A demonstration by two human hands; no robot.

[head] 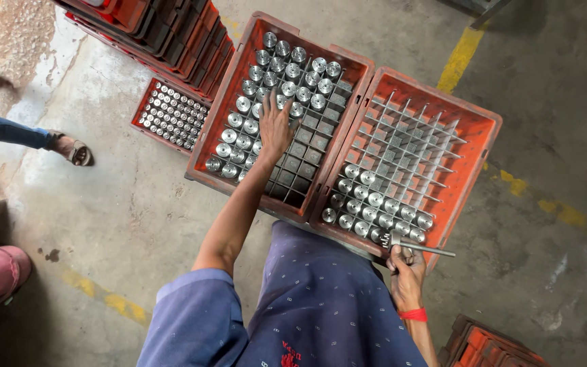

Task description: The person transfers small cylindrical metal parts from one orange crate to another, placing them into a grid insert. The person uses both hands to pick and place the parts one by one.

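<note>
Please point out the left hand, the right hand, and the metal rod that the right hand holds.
left hand [274, 128]: head view, back of the hand, over the metal cylinders.
right hand [407, 270]: head view, knuckles at the crate edge.
metal rod [429, 249]: head view, middle of the shaft.

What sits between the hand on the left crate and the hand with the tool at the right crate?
In the head view, between the left hand and the right hand lie empty grid cells of the left crate, the two touching crate walls, and rows of metal cylinders.

Factory floor or workshop: bare stained concrete with yellow lines [465, 54], orange gridded crates [473, 136] packed with machined metal cylinders [375, 199], more crates stacked [171, 34].
</note>
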